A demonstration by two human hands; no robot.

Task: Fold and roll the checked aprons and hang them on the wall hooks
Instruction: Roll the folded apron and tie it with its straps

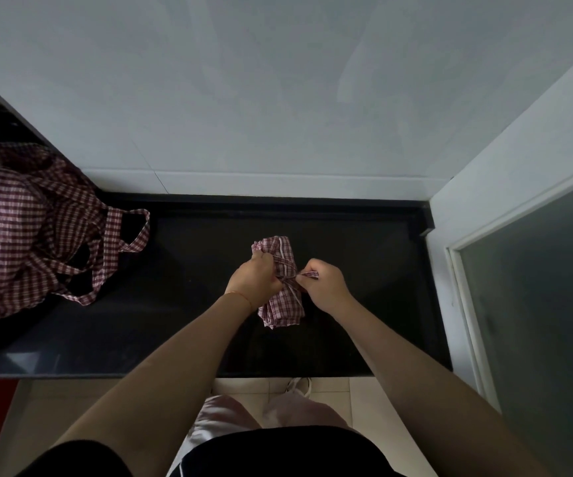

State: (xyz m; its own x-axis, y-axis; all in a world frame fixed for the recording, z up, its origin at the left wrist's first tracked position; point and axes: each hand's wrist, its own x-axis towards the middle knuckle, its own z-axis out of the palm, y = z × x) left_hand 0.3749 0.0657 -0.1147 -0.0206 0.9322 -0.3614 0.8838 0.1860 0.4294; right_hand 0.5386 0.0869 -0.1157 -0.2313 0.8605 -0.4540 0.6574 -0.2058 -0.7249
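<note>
On the black counter (364,235) near the wall lies a rolled checked apron (283,284), the left hand (254,282) gripping its middle and the right hand (326,287) pinching its tie (309,275), while more loose aprons (27,225) sit heaped far left.

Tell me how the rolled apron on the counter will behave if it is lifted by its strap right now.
The rolled apron is soft cloth, so it will probably sag rather than hold stiff. A strap cinches its middle, with both hands pulling at the tie, so it should stay bundled once knotted. Its loose ends would likely flare. It looks light, and unlikely to roll on the flat counter.
</note>
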